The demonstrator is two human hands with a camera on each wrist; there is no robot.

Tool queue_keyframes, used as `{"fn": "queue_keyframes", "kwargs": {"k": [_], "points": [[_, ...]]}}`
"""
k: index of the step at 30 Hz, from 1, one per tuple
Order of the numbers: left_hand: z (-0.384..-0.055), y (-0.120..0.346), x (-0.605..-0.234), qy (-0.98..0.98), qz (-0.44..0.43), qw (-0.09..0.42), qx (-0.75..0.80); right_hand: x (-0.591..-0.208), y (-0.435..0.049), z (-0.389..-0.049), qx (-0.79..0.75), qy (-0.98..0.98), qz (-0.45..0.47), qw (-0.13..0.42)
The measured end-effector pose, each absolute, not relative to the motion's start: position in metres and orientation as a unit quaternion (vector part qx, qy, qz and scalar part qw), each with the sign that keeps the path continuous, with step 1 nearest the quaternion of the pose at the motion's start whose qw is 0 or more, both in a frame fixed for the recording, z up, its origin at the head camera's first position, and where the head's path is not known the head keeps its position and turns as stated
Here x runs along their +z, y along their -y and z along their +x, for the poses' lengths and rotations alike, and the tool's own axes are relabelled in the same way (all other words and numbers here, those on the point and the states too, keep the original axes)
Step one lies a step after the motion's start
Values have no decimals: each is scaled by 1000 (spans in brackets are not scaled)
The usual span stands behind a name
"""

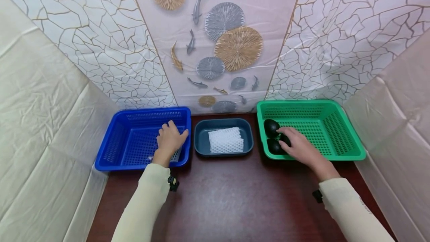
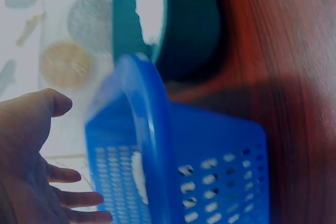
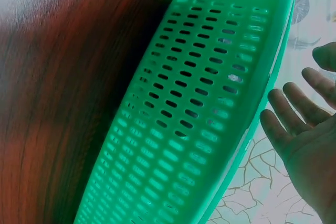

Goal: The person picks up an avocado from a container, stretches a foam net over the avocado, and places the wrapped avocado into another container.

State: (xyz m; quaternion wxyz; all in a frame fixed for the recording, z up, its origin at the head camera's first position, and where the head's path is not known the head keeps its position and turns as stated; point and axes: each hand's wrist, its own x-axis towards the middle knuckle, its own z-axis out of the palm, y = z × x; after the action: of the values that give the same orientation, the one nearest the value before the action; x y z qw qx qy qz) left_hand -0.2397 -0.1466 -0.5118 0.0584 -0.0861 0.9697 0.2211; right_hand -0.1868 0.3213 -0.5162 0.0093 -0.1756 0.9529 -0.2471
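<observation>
My left hand is over the right part of the blue basket, fingers spread and holding nothing. In the left wrist view its thumb and fingers are apart beside the rim. A pale piece lies in the basket under that hand. My right hand reaches over the left part of the green basket. Glossy black egg-shaped things, one at the back and one in front, lie there; another dark one shows between thumb and fingers. In the right wrist view those fingers are loosely extended above the rim.
Between the baskets stands a dark teal tray with white foam netting in it. The brown wooden table extends in front. Patterned cloth hangs behind, and pale fabric walls close off both sides.
</observation>
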Motion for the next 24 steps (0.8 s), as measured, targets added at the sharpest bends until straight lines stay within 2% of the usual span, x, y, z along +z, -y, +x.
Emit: {"fn": "queue_keyframes", "kwargs": {"k": [5, 10, 18, 24], "points": [[-229, 134, -505, -980, -25, -27, 193, -522, -317, -182, -246, -953, -178, -5], [-220, 118, -508, -979, 87, -96, 156, -527, -313, -176, -241, -955, -171, -11], [-201, 91, -526, -965, 232, -87, 87, -535, -314, -173, -240, -958, -156, -5], [-188, 77, -541, -951, 288, -89, 67, -534, -319, -177, -243, -956, -162, -4]]}}
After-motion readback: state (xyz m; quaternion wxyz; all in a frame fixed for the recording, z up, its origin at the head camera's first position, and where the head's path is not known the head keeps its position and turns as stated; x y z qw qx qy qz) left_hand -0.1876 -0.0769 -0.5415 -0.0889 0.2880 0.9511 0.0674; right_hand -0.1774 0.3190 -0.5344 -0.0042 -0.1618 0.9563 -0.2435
